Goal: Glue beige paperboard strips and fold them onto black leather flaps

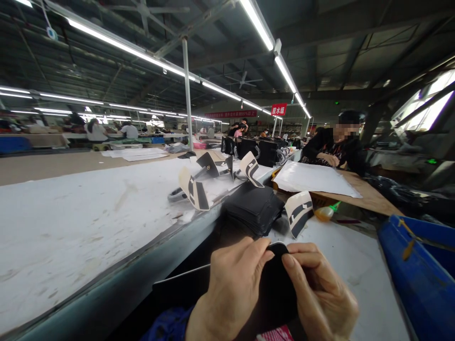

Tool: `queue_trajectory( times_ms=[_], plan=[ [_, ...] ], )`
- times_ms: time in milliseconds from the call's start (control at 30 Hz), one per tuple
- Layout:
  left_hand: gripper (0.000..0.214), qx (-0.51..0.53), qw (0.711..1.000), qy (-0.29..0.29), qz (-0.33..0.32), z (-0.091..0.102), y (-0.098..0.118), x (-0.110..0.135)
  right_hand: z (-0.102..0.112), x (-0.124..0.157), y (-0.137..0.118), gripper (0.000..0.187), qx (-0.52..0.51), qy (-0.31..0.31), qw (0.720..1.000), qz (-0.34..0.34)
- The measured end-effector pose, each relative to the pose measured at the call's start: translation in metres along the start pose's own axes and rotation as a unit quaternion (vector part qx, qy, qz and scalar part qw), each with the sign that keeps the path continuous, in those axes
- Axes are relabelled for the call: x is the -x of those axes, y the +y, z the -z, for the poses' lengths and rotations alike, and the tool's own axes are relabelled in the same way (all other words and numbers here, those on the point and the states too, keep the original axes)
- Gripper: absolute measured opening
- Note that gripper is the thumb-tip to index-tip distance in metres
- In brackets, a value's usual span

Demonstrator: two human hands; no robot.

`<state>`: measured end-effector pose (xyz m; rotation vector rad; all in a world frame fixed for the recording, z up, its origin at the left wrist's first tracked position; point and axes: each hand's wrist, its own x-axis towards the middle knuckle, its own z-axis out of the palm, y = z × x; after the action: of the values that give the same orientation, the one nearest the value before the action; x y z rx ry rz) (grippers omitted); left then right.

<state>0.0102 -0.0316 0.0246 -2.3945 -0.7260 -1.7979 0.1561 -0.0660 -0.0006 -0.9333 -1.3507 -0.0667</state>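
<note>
Both hands pinch the top edge of a black sheet-like piece, whose kind I cannot make out; a pale edge shows along its rim. My left hand grips that edge between thumb and fingers. Close beside it, my right hand pinches the same edge, thumb towards me. The lower part of the piece is partly hidden behind my hands. Just beyond them lies a stack of black sheets. A curved cream-and-black piece stands to the right of the stack.
Several curved cream-and-black pieces stand on the long white-covered table. A squeeze bottle with a green tip lies at right, near a blue bin. Across from me, a person in dark clothing sits behind a white sheet.
</note>
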Motion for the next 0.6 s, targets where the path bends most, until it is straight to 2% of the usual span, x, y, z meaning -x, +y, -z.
queue_trajectory(
  times_ms=[133, 300, 333, 400, 467, 533, 600],
  plan=[
    [0.021, 0.009, 1.0, -0.002, -0.001, -0.004, 0.002, -0.004, -0.004, 0.001, 0.001, 0.014, -0.014, -0.012, 1.0, 0.017],
    [0.022, 0.037, 0.999, -0.011, 0.019, -0.005, 0.003, -0.008, -0.008, 0.0, -0.002, 0.016, -0.043, -0.021, 0.999, -0.009],
    [0.024, 0.045, 0.998, -0.016, 0.03, -0.003, 0.001, -0.009, -0.005, -0.001, -0.003, 0.016, -0.053, -0.038, 0.998, -0.012],
    [0.028, 0.062, 0.996, -0.017, 0.054, 0.005, -0.008, -0.014, 0.006, -0.007, -0.005, 0.014, -0.079, -0.119, 0.99, -0.007],
    [0.031, 0.104, 0.99, 0.013, 0.097, 0.014, -0.02, -0.019, 0.019, -0.015, -0.005, 0.024, -0.103, -0.206, 0.973, -0.001],
    [0.042, 0.216, 0.963, 0.061, 0.148, 0.021, -0.033, -0.025, 0.026, -0.024, -0.001, 0.03, -0.103, -0.245, 0.964, -0.007],
    [0.055, 0.381, 0.907, 0.077, 0.162, 0.022, -0.044, -0.03, 0.02, -0.032, 0.005, 0.027, -0.087, -0.248, 0.965, 0.002]
  ],
)
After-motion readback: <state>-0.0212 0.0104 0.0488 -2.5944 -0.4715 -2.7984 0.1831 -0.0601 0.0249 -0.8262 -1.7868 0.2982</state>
